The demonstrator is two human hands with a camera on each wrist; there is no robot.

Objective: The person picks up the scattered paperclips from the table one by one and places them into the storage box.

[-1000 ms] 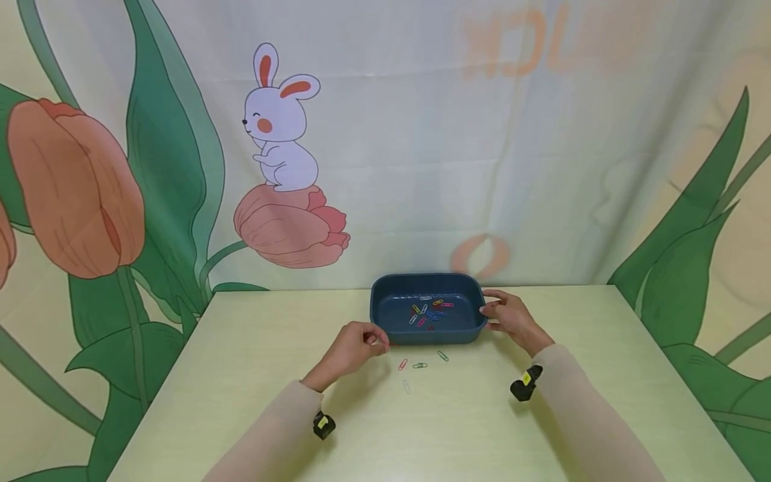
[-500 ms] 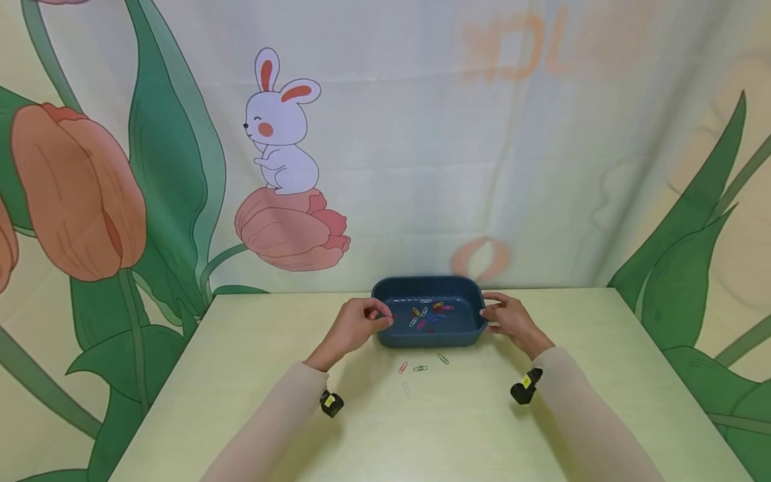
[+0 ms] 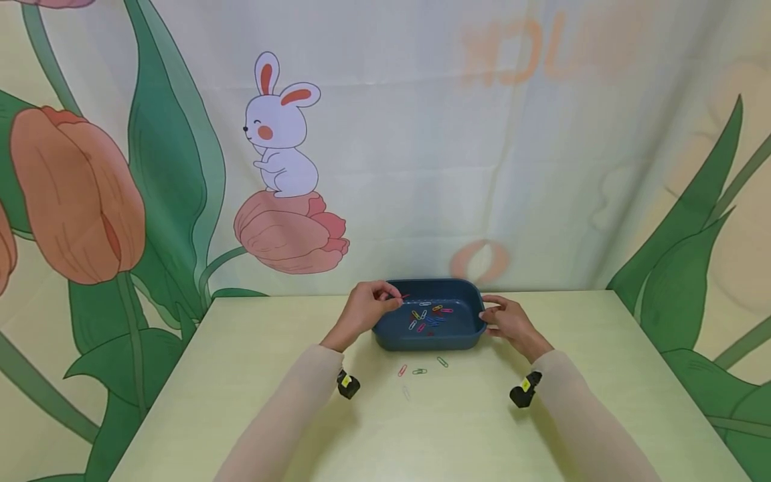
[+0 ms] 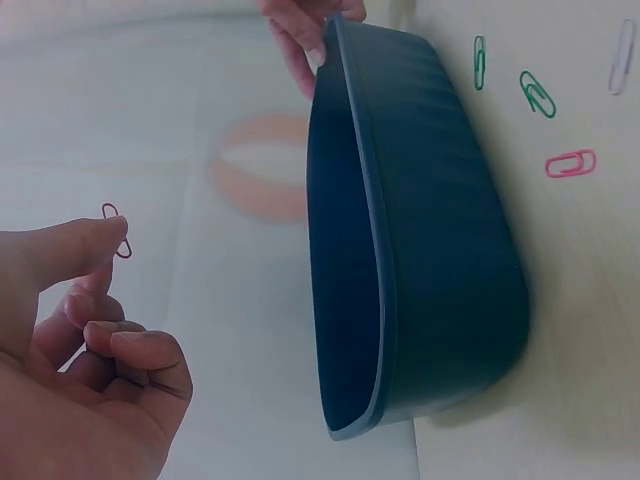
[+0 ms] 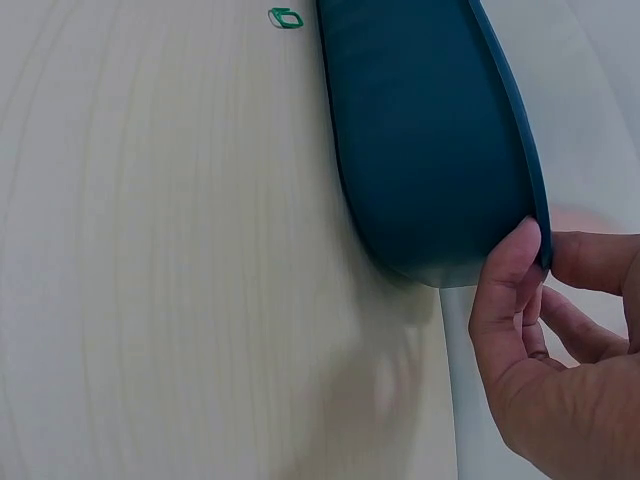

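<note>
Between thumb and forefinger my left hand (image 3: 366,311) pinches a red paper clip (image 4: 125,249); its other fingers are curled. In the head view this hand is above the left end of a dark blue rectangular box (image 3: 427,342). My right hand (image 3: 512,326) grips the box's right end, thumb and fingers on either side of the rim, plain in the right wrist view. Several coloured paper clips lie on the box floor. In front of the box on the table are a pink paper clip (image 3: 402,370), two green paper clips (image 3: 442,362) and a pale paper clip (image 3: 406,393).
The light wood-patterned table (image 3: 470,428) ends just behind the box. A printed curtain (image 3: 409,134) with a rabbit and tulips hangs at its back edge. Small black cameras (image 3: 348,384) are worn on both wrists.
My left hand has risen from the table by the box's front left corner to above its left end, carrying the red paper clip. The right hand keeps its hold on the rim.
</note>
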